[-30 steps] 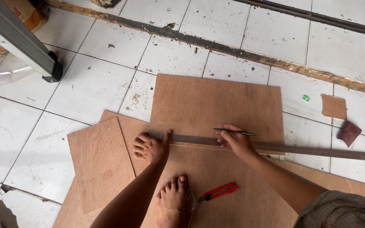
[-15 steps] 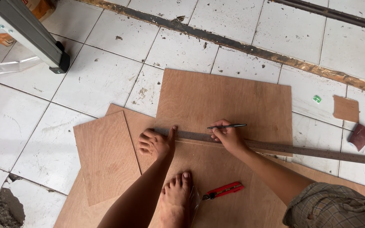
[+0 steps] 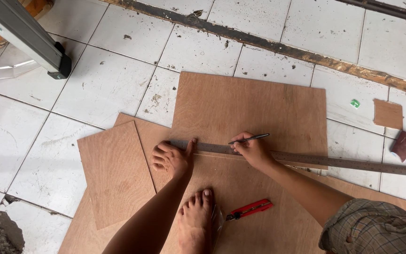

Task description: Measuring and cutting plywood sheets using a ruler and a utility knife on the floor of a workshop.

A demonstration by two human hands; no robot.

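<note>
L hand (image 3: pixel 171 159) spread flat, pinning steel ruler (image 3: pixel 306 159) across plywood sheet (image 3: pixel 250 108) so edge stays put. R hand (image 3: pixel 253 150) pinching pencil (image 3: pixel 250 138) at ruler's far edge. Red cutter (image 3: pixel 250 209) beside bare foot (image 3: pixel 196 221), within reach.

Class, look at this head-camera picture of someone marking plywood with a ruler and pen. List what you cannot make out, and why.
- Ruler markings: too small to read; its right end is cut off by the frame edge.
- Pen tip: hidden by the right hand, so any drawn line is unclear.
- Ruler's left end: covered by the left hand.
- Red cutter blade: too small to tell if extended.
- Ladder: only one foot shows, rest cut off top left.
</note>
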